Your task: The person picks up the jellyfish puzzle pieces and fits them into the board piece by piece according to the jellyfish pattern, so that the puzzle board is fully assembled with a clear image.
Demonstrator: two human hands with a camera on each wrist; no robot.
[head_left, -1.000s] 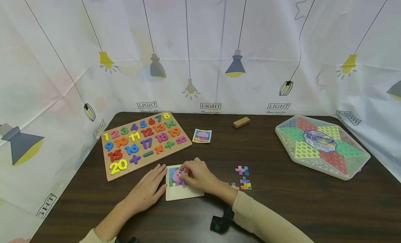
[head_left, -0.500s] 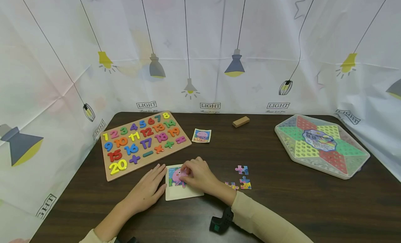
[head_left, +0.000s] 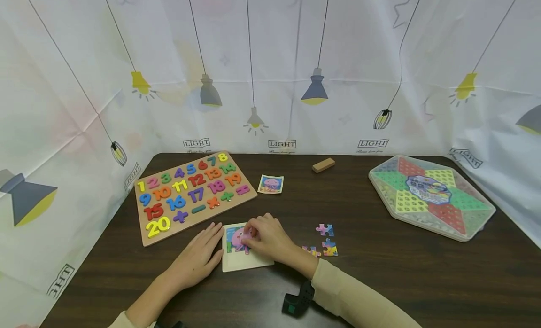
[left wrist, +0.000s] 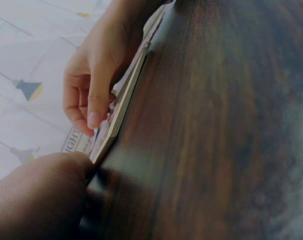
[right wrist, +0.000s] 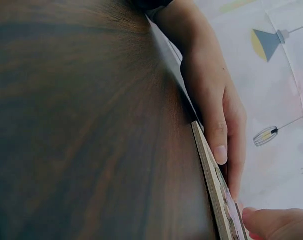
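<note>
A small wooden puzzle tray lies on the dark table, its upper part filled with joined jigsaw pieces that show a pink octopus on blue. My left hand lies flat with straight fingers against the tray's left edge. Over the picture, my right hand has its thumb and fingers curled together at a pink jigsaw piece, which they largely cover. In the left wrist view the right hand reaches down to the tray's surface. Loose jigsaw pieces lie right of the tray, one partly behind the right wrist.
A number board with coloured numerals lies at the back left. Beside it is a small octopus picture card. Farther back sits a wooden block. A hexagonal game box occupies the right side. A printed curtain hangs behind the table.
The pink piece under my right fingers has turned slightly and sits flatter against the picture. The left hand stays at the tray's edge. The head view has shifted a little.
</note>
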